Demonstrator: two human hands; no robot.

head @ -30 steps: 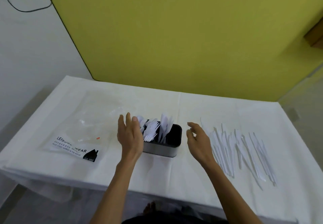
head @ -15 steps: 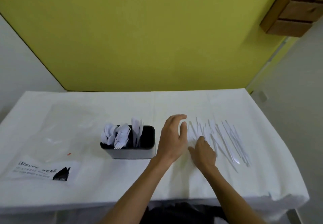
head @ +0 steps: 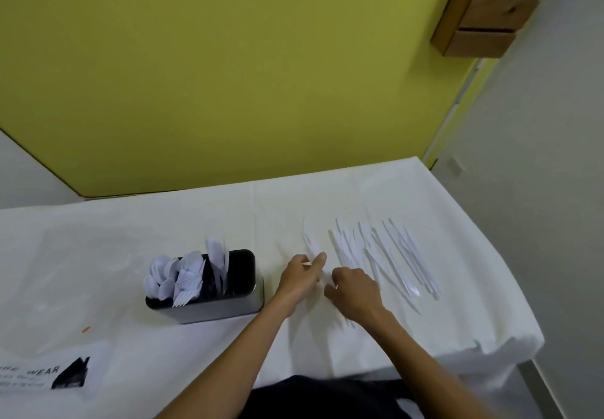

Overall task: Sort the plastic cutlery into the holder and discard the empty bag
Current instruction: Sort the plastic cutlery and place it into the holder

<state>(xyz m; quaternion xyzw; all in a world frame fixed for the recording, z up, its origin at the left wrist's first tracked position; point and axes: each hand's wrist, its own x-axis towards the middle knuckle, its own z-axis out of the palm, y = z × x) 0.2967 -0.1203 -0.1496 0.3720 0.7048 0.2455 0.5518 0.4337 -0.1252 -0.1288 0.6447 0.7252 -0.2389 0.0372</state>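
Note:
A dark holder (head: pixel 225 304) stands on the table, with white spoons, forks and a few knives upright in its left compartments and its right end dark. Several white plastic knives (head: pixel 389 255) lie fanned on the cloth to its right. My left hand (head: pixel 302 276) pinches the leftmost knives of the pile between thumb and fingers. My right hand (head: pixel 354 291) lies curled over the near ends of the knives beside it; what it holds is hidden. The clear empty bag (head: pixel 65 288) with a printed black label lies flat at the left.
A white cloth covers the table (head: pixel 441 314), whose right edge and near corner are close to the knives. A yellow wall stands behind, and a wooden shelf (head: pixel 483 10) hangs at the upper right.
The view has swung right. Both hands left the holder and went to the knife pile; my left hand, flat half a second ago, now pinches the leftmost knives.

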